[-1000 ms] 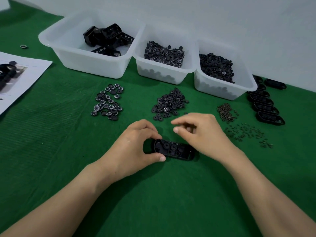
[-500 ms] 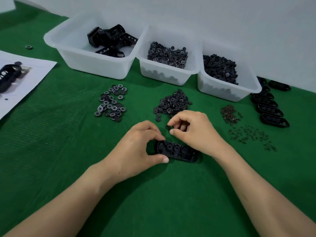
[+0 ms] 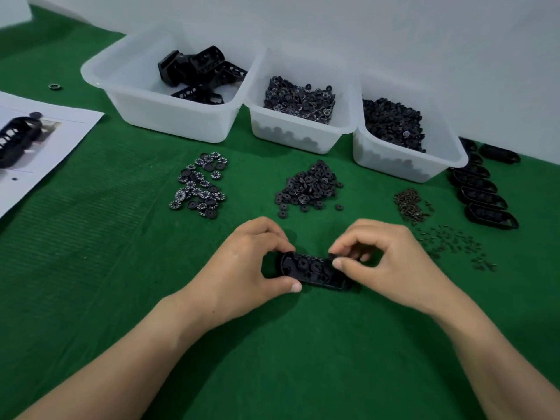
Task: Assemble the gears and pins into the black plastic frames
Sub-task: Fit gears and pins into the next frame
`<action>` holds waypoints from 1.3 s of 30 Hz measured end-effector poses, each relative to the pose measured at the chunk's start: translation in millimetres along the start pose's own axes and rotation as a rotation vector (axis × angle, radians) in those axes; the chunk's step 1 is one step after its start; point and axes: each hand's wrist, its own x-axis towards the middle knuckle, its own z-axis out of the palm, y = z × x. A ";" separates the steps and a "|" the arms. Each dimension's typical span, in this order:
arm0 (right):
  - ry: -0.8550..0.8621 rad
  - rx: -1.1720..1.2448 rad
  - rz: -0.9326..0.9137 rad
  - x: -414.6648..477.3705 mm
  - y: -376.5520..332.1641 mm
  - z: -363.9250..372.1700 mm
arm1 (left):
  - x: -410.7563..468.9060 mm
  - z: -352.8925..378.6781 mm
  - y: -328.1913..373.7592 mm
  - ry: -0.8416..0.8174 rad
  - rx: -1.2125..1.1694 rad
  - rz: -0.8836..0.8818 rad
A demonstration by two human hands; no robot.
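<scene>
**Seating a part in the frame [image 3: 309, 269], centre of the bench [image 3: 91, 268], towards its front edge**

The left hand [image 3: 239, 268] grips the frame's left end, fingers [image 3: 272, 234] curled round it. The right hand [image 3: 394, 262] pinches a small dark part [image 3: 332, 256], likely a gear, over the right end. Keep the frame flat, lower the part square onto its post and press lightly. Gears [image 3: 309, 186] and pins [image 3: 451, 241] lie in piles on green cloth. Three bins [image 3: 181, 122] line the back edge under a white wall [image 3: 394, 31].

light: dim, even | shadows: soft under forearms | edges: wide-angle bowed, soft
</scene>
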 end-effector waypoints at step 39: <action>0.468 -0.182 0.358 -111.9 88.8 -53.9 | 46.7 104.0 89.1 -0.147 0.096 0.183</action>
